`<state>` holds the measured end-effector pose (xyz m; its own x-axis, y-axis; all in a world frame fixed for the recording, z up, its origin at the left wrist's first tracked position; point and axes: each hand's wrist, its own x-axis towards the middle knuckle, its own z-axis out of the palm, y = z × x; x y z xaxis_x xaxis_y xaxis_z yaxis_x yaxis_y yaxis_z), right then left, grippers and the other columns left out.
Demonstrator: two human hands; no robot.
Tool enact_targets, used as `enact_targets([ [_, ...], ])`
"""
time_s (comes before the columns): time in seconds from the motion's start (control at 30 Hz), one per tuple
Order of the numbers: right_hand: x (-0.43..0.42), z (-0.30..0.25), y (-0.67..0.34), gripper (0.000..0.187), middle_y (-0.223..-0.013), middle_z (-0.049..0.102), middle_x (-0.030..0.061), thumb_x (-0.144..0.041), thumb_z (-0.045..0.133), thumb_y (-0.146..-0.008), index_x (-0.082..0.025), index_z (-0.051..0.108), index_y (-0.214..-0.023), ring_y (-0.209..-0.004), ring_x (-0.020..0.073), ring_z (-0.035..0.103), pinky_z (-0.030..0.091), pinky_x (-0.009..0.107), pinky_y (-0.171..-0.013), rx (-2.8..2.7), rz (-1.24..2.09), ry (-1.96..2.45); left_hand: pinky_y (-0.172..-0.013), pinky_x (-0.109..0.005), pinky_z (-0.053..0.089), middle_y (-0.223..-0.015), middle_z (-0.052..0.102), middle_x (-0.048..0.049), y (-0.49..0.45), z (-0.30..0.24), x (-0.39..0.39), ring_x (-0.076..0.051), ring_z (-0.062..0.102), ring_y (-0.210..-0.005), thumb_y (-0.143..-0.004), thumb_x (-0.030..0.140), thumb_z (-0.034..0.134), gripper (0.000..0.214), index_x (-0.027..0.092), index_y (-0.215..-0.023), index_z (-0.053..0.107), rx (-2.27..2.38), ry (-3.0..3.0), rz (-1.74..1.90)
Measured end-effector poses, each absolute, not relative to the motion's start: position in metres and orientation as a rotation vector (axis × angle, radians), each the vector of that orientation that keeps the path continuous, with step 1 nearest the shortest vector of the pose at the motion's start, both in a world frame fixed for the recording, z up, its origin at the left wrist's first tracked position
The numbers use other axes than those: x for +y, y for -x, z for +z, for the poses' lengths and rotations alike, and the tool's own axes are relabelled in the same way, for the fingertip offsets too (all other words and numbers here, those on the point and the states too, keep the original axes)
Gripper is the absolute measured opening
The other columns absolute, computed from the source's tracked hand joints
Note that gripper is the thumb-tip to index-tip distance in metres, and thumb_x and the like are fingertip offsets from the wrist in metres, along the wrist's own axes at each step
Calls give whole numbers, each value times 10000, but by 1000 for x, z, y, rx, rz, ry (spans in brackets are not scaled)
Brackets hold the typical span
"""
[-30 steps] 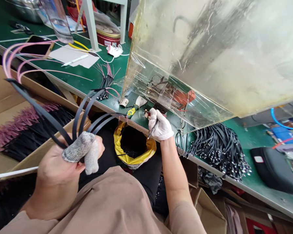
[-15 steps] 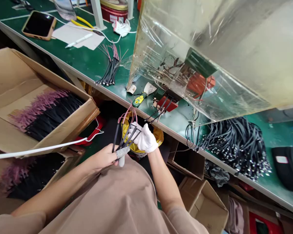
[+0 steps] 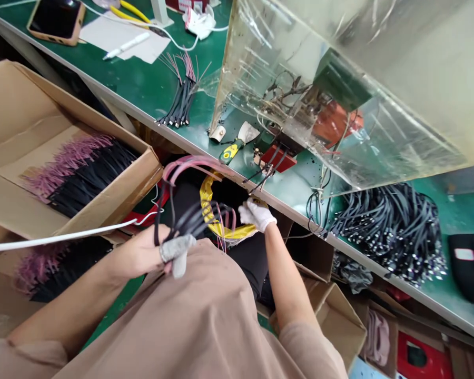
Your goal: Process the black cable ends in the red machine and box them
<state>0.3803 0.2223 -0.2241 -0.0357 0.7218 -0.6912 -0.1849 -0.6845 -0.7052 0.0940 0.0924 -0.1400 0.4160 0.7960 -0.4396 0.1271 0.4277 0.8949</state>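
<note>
My left hand [image 3: 148,255], with grey finger covers on two fingers, is closed around a small bunch of black cables [image 3: 189,223]. Their pink wire ends [image 3: 191,162] curve upward and to the right, blurred by motion. My right hand [image 3: 258,215], in a white glove, hovers apart from the bunch, over the right side of a bin lined with a yellow bag [image 3: 207,202]. Its fingers are loosely stretched to the left, and I see nothing in them. Several thin pink and white wires hang in front of the bin.
On the green bench [image 3: 134,89] lie a cable bundle [image 3: 181,100], a green-yellow scraper [image 3: 233,150] and a large cable pile [image 3: 387,231]. A clear shield [image 3: 260,105] covers a machine with a red block [image 3: 278,158]. A carton of cables [image 3: 142,173] stands left.
My right hand has come away from the cables and moved right over the bin. My left hand has shifted left with the bunch, whose pink ends have swung. The view has also shifted slightly.
</note>
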Motion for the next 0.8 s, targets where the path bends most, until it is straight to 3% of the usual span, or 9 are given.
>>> enact_targets([
  [0.13, 217, -199, -401, 310, -576, 694, 68, -429, 637, -961, -156, 702, -830, -499, 183, 664, 547, 255, -557, -1101, 1756, 2181, -317, -192, 192, -391, 494, 8, -94, -108, 112, -55, 335, -306, -854, 682, 640, 615, 169, -515, 630, 1090, -1018, 817],
  [0.23, 209, -175, -416, 336, -610, 714, 51, -431, 574, -991, -181, 684, -795, -461, 155, 632, 528, 248, -539, -1464, 1586, 2365, -321, -163, 265, -412, 529, 41, -105, -103, 125, -61, 397, -304, -819, 597, 746, 425, 174, -848, 766, 934, -903, 989],
  [0.33, 193, -148, -436, 297, -778, 768, 46, -480, 583, -968, -215, 713, -935, -561, 154, 673, 557, 262, -582, -1524, 1423, 2082, -388, -179, 421, -542, 655, 15, -114, -109, 131, -98, 546, -386, -820, 453, 801, 396, 189, -1112, 759, 834, -821, 1097],
  [0.4, 179, -129, -454, 342, -845, 773, 57, -531, 596, -938, -232, 727, -1037, -626, 175, 694, 580, 301, -626, -1523, 1240, 1962, -494, -229, 532, -685, 733, -33, -118, -114, 135, -145, 657, -519, -793, 390, 837, 372, 194, -1102, 772, 859, -775, 1145],
  [0.47, 169, -109, -474, 366, -878, 768, 63, -544, 600, -917, -249, 738, -1085, -703, 201, 708, 590, 338, -698, -1510, 938, 2032, -544, -258, 555, -720, 745, -45, -120, -118, 140, -167, 678, -592, -743, 368, 880, 334, 207, -1023, 796, 879, -732, 1199],
  [0.63, 169, -77, -534, 381, -1135, 737, 99, -475, 550, -922, -245, 763, -1138, -1134, 285, 646, 491, 436, -1010, -1435, -52, 2389, -399, -214, 414, -437, 572, 17, -135, -102, 155, -97, 484, -409, -635, 455, 937, 296, 236, -795, 818, 810, -750, 1270],
  [0.8, 209, -89, -580, 442, -1488, 506, 158, -525, 584, -900, -226, 764, -1171, -1287, 341, 508, 422, 500, -1049, -1330, -371, 2562, -378, -202, 419, -477, 627, 21, -158, -79, 164, -108, 533, -425, -500, 497, 986, 366, 297, -755, 815, 891, -737, 1237],
])
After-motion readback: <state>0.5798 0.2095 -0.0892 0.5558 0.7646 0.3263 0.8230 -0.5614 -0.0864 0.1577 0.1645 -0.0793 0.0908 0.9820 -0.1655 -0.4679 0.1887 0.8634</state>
